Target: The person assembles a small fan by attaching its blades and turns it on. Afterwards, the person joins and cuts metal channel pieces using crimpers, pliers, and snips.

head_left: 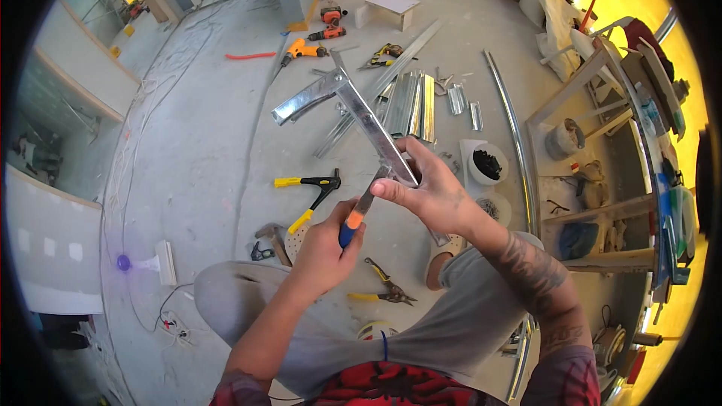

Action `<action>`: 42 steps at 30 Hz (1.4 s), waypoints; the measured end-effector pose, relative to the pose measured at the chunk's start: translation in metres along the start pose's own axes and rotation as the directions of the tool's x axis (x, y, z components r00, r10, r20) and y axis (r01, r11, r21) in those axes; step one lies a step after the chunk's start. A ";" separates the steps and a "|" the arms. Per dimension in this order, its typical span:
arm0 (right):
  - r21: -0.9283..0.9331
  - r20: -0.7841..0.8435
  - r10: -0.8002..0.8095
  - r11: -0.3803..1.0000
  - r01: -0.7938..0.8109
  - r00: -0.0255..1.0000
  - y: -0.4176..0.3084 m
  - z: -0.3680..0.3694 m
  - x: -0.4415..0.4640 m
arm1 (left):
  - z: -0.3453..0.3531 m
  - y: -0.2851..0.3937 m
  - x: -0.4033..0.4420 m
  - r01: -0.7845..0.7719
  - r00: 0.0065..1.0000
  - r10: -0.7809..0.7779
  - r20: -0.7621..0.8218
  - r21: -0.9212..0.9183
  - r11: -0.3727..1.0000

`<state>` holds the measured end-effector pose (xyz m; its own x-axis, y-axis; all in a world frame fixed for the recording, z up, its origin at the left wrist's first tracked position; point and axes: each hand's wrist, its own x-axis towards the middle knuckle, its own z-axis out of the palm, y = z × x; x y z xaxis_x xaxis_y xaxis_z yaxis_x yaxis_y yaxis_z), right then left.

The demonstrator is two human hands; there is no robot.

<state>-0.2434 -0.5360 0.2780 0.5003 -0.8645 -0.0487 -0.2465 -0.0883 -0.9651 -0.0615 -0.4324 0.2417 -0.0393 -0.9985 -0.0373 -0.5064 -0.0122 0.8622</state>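
Observation:
My left hand (322,259) is closed round the blue-and-orange handle of a flat-bladed tool (368,199); I cannot tell its exact kind. Its blade tip meets the lower end of a galvanized metal profile (368,122). This shiny channel bends sharply near its top, with one arm pointing left. My right hand (436,188) grips the lower end between thumb and fingers. Below, yellow-handled tin snips (385,286) lie between my legs. A yellow-and-black hand tool (320,195) rests on the floor to the left, and a hammer (274,240) lies beside my foot.
Cut metal profiles (410,105) lie ahead, with an orange heat-gun-like tool (299,50) and a drill (328,32) behind. A white bucket of black screws (487,163) stands right. A long metal rail (511,131) runs beside the wooden shelf (602,256). Cables cross the left floor.

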 end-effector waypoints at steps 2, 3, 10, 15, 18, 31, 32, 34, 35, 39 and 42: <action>-0.014 -0.004 0.004 1.000 -0.004 1.000 0.001 0.000 0.000 | 0.001 0.003 -0.001 -0.014 0.999 0.013 -0.037 -0.028 1.000; -0.030 -0.010 0.009 1.000 -0.009 1.000 0.003 0.000 0.000 | 0.000 0.004 -0.001 -0.013 0.999 0.012 -0.038 -0.028 1.000; -0.042 0.017 0.046 0.998 -0.045 0.999 0.008 -0.002 0.002 | 0.002 -0.002 -0.002 -0.021 1.000 0.021 -0.011 -0.069 0.997; -0.138 0.037 0.110 0.985 -0.104 0.993 0.006 -0.003 0.003 | 0.004 -0.007 0.000 -0.044 0.999 0.045 0.002 -0.139 0.989; -0.162 -0.047 0.123 0.978 -0.129 0.991 0.000 0.000 0.000 | 0.002 -0.004 0.000 -0.029 1.000 0.030 0.004 -0.107 0.994; 0.023 0.116 0.169 0.985 -0.173 0.979 0.002 -0.009 -0.001 | -0.001 0.002 -0.003 -0.066 0.998 0.066 -0.006 -0.014 0.998; 0.004 0.113 0.175 0.984 -0.177 0.978 0.003 -0.010 0.000 | -0.002 0.002 -0.002 -0.087 0.996 0.087 -0.022 0.022 0.996; -0.016 0.113 0.184 0.983 -0.183 0.977 0.005 -0.010 0.001 | -0.002 0.003 -0.001 -0.084 0.996 0.084 -0.006 0.018 0.996; 0.013 0.098 0.182 0.983 -0.184 0.979 0.007 -0.010 0.002 | -0.002 0.003 -0.001 -0.081 0.997 0.081 0.009 0.015 0.997; 0.012 0.071 0.171 0.985 -0.172 0.983 0.005 -0.010 0.001 | -0.003 0.003 -0.001 0.013 0.999 -0.013 0.052 -0.003 1.000; 0.040 0.110 0.174 0.983 -0.179 0.979 0.008 -0.010 0.002 | -0.004 0.006 -0.002 0.050 0.994 -0.050 0.095 0.002 0.999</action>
<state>-0.2529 -0.5436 0.2732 0.5377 -0.8071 -0.2438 -0.2990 0.0878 -0.9502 -0.0605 -0.4311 0.2489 -0.0959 -0.9872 -0.1278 -0.5095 -0.0616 0.8582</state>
